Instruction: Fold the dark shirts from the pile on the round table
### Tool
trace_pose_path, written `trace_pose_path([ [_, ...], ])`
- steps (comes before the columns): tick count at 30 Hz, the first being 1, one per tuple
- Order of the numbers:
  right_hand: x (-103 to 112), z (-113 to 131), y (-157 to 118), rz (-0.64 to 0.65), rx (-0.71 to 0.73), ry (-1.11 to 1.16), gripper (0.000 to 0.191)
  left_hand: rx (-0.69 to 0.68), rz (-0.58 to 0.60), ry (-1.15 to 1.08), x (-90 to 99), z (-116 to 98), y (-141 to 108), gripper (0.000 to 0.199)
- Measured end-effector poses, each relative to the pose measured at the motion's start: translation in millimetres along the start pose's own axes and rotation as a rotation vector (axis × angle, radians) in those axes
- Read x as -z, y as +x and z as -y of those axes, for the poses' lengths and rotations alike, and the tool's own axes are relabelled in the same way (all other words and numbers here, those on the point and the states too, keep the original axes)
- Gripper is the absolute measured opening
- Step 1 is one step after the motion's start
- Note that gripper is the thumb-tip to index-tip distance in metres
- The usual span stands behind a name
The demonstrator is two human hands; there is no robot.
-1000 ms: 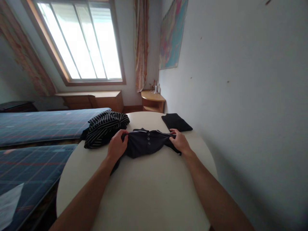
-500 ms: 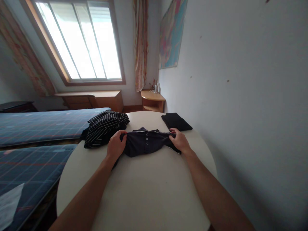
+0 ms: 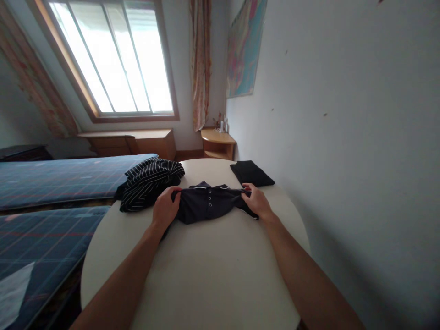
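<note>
1. Our tabletop [image 3: 213, 279] is round and white. A big, bright window [image 3: 113, 59] is far ahead of us, with a patterned curtain [image 3: 201, 68] on its right side.
2. Blue checked mattresses [image 3: 68, 178] are on our left, and a pale wall [image 3: 343, 160] is on our right (it has little dark marks [image 3: 325, 114] on it).
3. A black bundle with white stripes [image 3: 151, 183] sits at the far left edge, just beside our left hand [image 3: 167, 206]. A folded black cloth [image 3: 252, 173] lies by the far right edge, just past our right hand [image 3: 256, 201].
4. A wide stretch of white shows between our arms, on our side of the dark shirt [image 3: 202, 208].
5. The shirt is in the middle, stretched from hand to hand. Its collar points away from us. We see three round buttons down its front and a thin white line on one sleeve end.
6. The fingers of both hands are pinched closed on the shirt, one hand at each side.
</note>
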State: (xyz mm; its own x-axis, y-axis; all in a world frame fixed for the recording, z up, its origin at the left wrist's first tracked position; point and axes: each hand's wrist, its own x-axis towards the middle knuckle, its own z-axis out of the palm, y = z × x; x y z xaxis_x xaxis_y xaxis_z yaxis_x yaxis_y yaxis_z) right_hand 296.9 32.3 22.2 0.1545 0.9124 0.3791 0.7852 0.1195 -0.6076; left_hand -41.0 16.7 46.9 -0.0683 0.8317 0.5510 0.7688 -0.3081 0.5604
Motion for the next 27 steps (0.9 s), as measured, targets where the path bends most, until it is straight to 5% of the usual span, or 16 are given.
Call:
trace_pose_path([
  [12, 5.1, 8.0, -6.4, 0.140, -0.015, -0.170, 0.056, -0.056, -0.026, -0.028, -1.8, 1.1, -0.5, 0.022],
  [18, 4.9, 4.6, -11.4, 0.356, 0.167, -0.166, 0.088, -0.041, -0.031, -0.033, -1.1, 2.6, -1.3, 0.027],
  [27, 7.4, 3.3, -7.5, 0.335, 0.233, -0.079, 0.040, -0.090, -0.026, -0.096, -0.5, 0.8, 0.5, 0.032],
])
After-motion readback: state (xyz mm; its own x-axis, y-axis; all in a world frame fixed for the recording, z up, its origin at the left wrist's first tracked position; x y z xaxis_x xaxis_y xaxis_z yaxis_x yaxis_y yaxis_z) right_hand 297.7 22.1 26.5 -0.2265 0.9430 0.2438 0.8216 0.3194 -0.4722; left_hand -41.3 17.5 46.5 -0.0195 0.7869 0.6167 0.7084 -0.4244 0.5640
